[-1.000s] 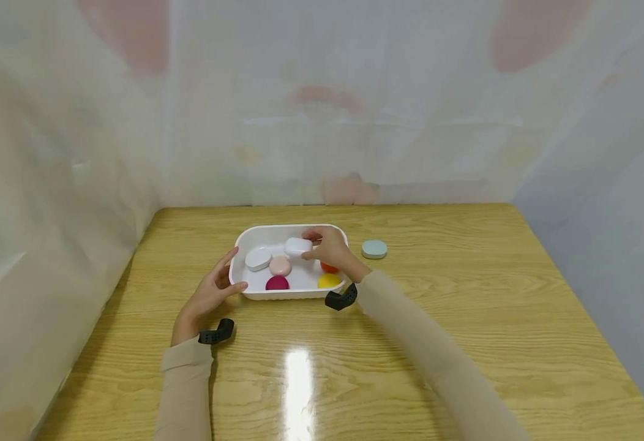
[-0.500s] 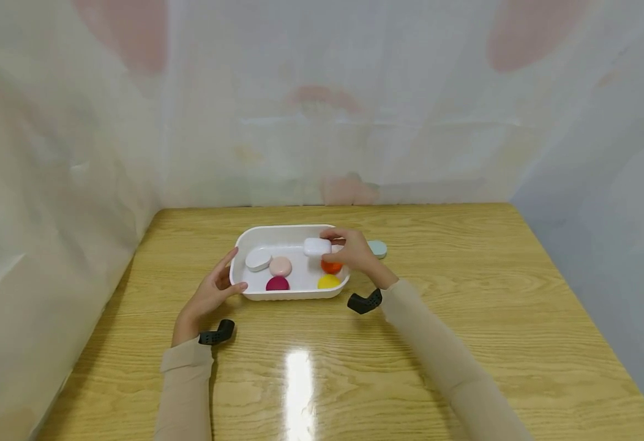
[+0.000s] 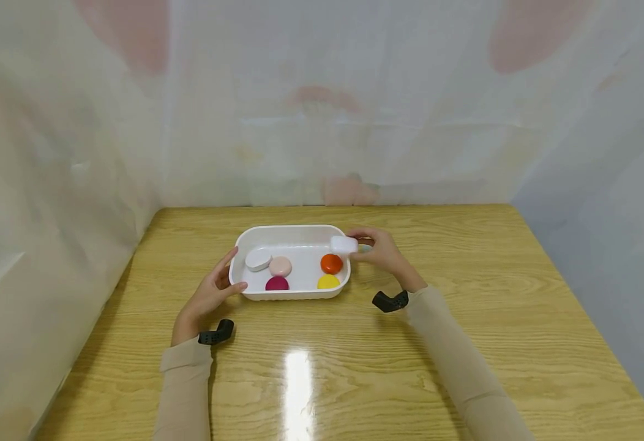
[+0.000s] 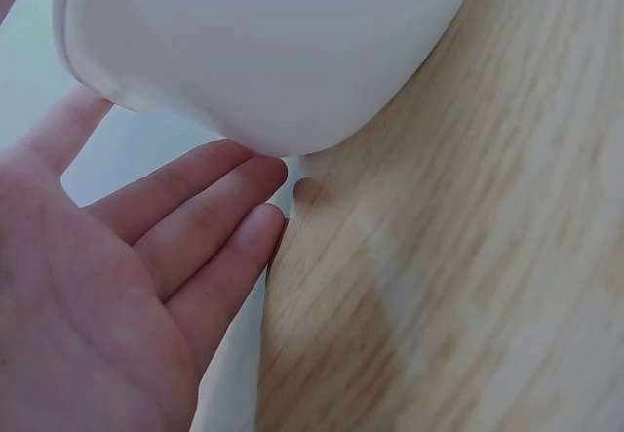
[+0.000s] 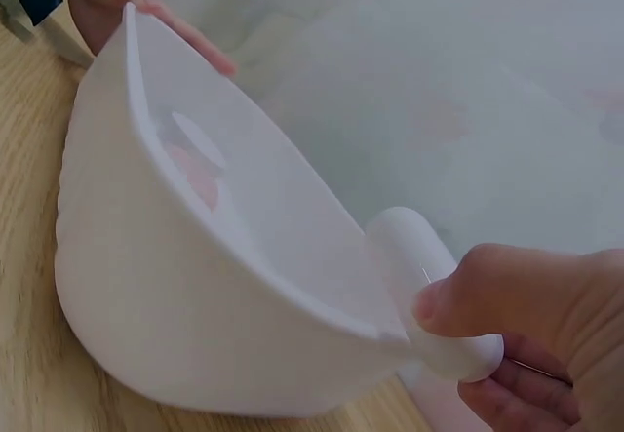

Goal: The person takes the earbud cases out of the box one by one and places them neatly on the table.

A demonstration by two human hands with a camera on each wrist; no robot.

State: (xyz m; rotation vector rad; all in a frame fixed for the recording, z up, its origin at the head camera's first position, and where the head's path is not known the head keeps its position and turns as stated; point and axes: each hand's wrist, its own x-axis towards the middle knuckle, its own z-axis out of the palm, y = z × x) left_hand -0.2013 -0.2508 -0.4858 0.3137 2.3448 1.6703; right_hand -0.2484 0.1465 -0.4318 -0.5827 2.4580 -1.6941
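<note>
My right hand pinches a small glossy white case with rounded edges between thumb and fingers. The white case overlaps the right rim of a white plastic basin in the head view, and in the right wrist view it is right at the rim. At the basin's left end my left hand touches it with fingers spread; its thumb is at the rim and the other fingers lie straight against the outer wall. A pale green oval piece is mostly hidden behind my right hand.
Inside the basin lie a white shallow piece, a pale pink round piece, a magenta one, an orange one and a yellow one. The wooden table ends at a fabric backdrop.
My right hand has carried the white case rightward from the middle of the basin to its right rim. The orange piece now shows fully. My left hand and the basin have stayed put.
</note>
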